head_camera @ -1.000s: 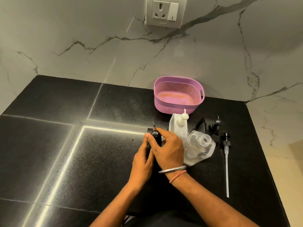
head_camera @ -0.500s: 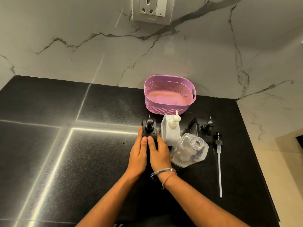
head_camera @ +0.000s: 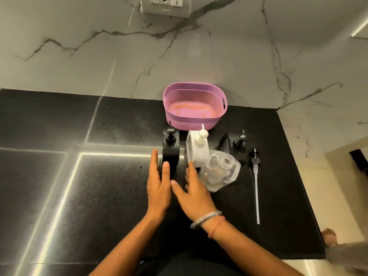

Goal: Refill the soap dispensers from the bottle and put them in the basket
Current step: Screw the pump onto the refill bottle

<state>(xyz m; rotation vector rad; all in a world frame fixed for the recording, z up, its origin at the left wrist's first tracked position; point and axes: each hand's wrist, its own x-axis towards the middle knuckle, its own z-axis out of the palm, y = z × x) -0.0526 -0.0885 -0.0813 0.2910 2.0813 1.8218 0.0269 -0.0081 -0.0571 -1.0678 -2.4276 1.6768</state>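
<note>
Black soap dispenser (head_camera: 170,150): squat, square-shouldered body, dark round pump head on top, upright on the black stone counter (head_camera: 59,186), just in front of the pink perforated basket (head_camera: 194,105). White dispenser (head_camera: 197,148) just to its right, upright, cream pump fitted. Clear refill bottle (head_camera: 220,172) tilted against the white one, neck uncapped, mouth facing up. Further right, a second black dispenser (head_camera: 232,143), its body partly hidden, and a loose black pump with long clear tube (head_camera: 255,186) flat on the counter, well apart from both hands. Left hand (head_camera: 158,188) flat, fingers straight, two fingertips (head_camera: 165,166) touching the near face of the black dispenser. Right hand (head_camera: 194,193) also spread and relaxed, gripping nothing, just beside the left, index tip near the base of the white dispenser; contact there impossible to tell. Silver bangle (head_camera: 206,218) and red thread on the right wrist.
</note>
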